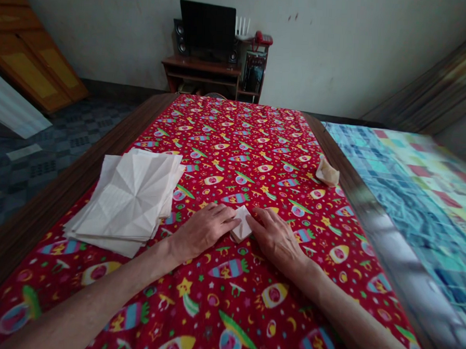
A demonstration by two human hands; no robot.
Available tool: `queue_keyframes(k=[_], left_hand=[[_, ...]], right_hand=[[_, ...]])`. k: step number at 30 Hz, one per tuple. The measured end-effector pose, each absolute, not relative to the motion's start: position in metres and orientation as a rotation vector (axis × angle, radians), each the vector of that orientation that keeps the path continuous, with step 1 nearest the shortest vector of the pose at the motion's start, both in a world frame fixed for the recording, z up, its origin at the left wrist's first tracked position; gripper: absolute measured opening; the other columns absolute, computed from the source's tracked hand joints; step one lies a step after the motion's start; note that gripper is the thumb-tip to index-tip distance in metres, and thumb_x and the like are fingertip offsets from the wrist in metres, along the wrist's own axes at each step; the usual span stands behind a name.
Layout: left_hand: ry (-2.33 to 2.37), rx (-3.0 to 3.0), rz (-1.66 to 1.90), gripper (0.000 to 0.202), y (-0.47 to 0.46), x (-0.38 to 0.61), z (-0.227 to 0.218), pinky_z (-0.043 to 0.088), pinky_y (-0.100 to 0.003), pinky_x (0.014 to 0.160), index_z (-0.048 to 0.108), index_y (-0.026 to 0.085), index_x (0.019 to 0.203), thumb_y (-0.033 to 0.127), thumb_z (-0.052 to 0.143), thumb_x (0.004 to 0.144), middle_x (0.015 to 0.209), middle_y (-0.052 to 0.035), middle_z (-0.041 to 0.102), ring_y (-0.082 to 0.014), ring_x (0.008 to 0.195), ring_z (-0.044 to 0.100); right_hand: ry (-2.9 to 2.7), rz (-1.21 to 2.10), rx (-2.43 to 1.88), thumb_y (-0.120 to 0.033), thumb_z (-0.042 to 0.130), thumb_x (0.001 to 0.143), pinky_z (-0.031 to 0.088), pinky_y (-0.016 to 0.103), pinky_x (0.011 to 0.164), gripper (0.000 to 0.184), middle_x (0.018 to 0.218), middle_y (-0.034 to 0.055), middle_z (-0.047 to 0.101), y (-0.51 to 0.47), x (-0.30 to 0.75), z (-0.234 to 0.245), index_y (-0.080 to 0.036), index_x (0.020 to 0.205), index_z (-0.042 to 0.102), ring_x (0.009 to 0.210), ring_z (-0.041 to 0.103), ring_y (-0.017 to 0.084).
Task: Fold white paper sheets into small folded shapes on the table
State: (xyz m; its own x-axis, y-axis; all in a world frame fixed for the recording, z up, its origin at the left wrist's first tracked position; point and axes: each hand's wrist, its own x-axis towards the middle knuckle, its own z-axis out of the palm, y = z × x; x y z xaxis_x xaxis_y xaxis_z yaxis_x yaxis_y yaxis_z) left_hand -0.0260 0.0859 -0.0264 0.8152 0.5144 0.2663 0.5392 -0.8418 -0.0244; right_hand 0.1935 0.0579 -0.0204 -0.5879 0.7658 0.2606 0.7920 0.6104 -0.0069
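A small piece of folded white paper lies on the red patterned cloth, roughly diamond-shaped with layered edges. My left hand is at its left side, with thumb and bent fingers closed in against the edge. From the right, my right hand presses its thumb side onto the paper's other edge, fingers curved down to the cloth. To the left of my left arm rests a stack of white paper sheets; the top one shows creases radiating from its middle.
The red cloth with rocket prints covers a dark wooden table. A crumpled cream-coloured piece sits near its right edge. Beyond stand a desk with a monitor, and a bed with a checked cover on the right.
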Motion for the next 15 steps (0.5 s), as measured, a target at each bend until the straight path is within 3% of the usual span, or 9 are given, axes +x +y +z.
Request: queue_keyframes(k=[7, 12, 15], left_hand=[[-0.750, -2.989, -0.436, 0.022, 0.088, -0.030, -0.027, 0.042, -0.031, 0.079, 0.060, 0.026, 0.113, 0.023, 0.047, 0.096, 0.099, -0.0020, 0.059, -0.0175, 0.093, 0.051], [-0.739, -3.037, -0.438, 0.018, 0.091, -0.032, -0.031, 0.041, -0.029, 0.080, 0.063, 0.028, 0.106, 0.024, 0.050, 0.094, 0.101, -0.0015, 0.058, -0.0168, 0.093, 0.050], [-0.745, -3.059, -0.483, 0.017, 0.090, -0.032, -0.033, 0.041, -0.028, 0.080, 0.065, 0.027, 0.099, 0.025, 0.049, 0.095, 0.102, -0.0008, 0.058, -0.0160, 0.093, 0.051]], right_hand=[[-2.564, -0.221, -1.154, -0.018, 0.045, 0.093, 0.046, 0.044, 0.084, 0.032, 0.124, 0.0179, 0.053, 0.049, 0.203, -0.029, -0.014, 0.123, 0.053, 0.109, 0.047, 0.029], [-2.576, -0.207, -0.994, -0.019, 0.043, 0.094, 0.045, 0.041, 0.083, 0.024, 0.110, 0.0139, 0.060, 0.047, 0.204, -0.028, -0.014, 0.112, 0.059, 0.099, 0.052, 0.024], [-2.577, -0.143, -0.954, -0.018, 0.042, 0.095, 0.045, 0.040, 0.083, 0.026, 0.105, 0.0116, 0.061, 0.048, 0.203, -0.028, -0.014, 0.115, 0.058, 0.096, 0.052, 0.022]])
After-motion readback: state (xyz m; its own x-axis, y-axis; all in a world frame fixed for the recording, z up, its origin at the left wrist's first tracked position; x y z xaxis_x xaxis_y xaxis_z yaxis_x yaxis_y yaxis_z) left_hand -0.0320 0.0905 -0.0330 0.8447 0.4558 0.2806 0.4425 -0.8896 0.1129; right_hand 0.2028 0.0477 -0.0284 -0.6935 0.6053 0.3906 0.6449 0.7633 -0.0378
